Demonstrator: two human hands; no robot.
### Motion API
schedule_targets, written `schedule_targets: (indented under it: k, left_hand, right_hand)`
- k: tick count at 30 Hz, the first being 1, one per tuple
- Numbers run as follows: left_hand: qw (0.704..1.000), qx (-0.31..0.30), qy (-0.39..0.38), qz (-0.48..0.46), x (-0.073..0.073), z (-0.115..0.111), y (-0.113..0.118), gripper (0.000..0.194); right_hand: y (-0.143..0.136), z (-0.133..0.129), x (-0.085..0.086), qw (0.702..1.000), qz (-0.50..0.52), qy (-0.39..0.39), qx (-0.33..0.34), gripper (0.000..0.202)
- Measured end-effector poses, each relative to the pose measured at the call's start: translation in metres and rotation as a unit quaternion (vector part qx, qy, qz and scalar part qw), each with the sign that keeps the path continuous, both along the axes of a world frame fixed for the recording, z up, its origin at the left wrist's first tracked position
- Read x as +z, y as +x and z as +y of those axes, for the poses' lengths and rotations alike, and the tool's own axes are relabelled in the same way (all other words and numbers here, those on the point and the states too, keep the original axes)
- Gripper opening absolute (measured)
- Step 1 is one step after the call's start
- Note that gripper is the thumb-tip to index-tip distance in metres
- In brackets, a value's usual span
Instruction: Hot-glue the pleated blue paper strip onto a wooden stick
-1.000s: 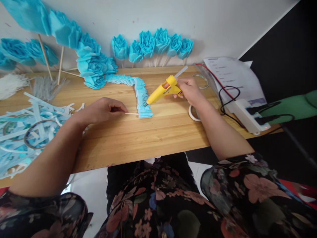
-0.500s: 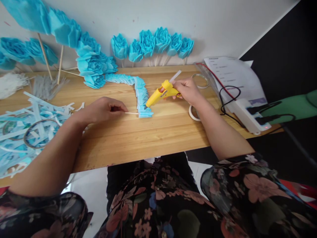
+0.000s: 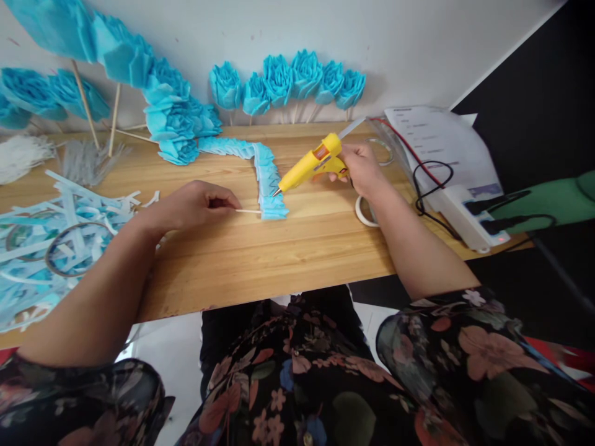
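Note:
Between its fingertips my left hand (image 3: 199,205) pinches a thin pale stick (image 3: 250,212), whose far end meets the near end of a pleated blue paper strip (image 3: 268,170). The strip lies on the table, bends at a corner and runs back to the left toward the blue paper flowers (image 3: 176,118). My right hand (image 3: 360,167) is wrapped round a yellow hot glue gun (image 3: 311,164), with a clear glue stick (image 3: 352,127) poking from its back. The gun's nozzle points down and left, at or just above the strip's right edge; I cannot tell if it touches.
Several blue flowers on sticks (image 3: 279,80) lean against the wall. Blue and white paper scraps (image 3: 69,229) pile up at the left. Tape rolls (image 3: 365,212) lie near my right forearm. A white power strip (image 3: 469,217) with black cables and papers (image 3: 441,142) occupy the right.
My right hand has tilted the glue gun and drawn it slightly up and right along the strip. My left hand and the stick stay in place.

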State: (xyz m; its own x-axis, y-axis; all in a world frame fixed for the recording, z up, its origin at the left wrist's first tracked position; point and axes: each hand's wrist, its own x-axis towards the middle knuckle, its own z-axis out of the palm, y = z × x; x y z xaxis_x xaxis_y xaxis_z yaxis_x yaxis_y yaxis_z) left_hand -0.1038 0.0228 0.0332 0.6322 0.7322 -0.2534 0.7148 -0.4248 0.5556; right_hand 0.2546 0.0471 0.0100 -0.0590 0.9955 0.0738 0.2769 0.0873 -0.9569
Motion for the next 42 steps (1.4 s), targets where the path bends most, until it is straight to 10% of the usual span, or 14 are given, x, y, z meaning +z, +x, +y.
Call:
schedule_targets:
  k: [42]
  left_hand:
    - [1.000,-0.006,0.015,-0.008,-0.0032,0.0018,-0.0013,0.048]
  right_hand:
    - [0.0003,0.0013,-0.0002,1.000,0.003,0.011,-0.006,0.054]
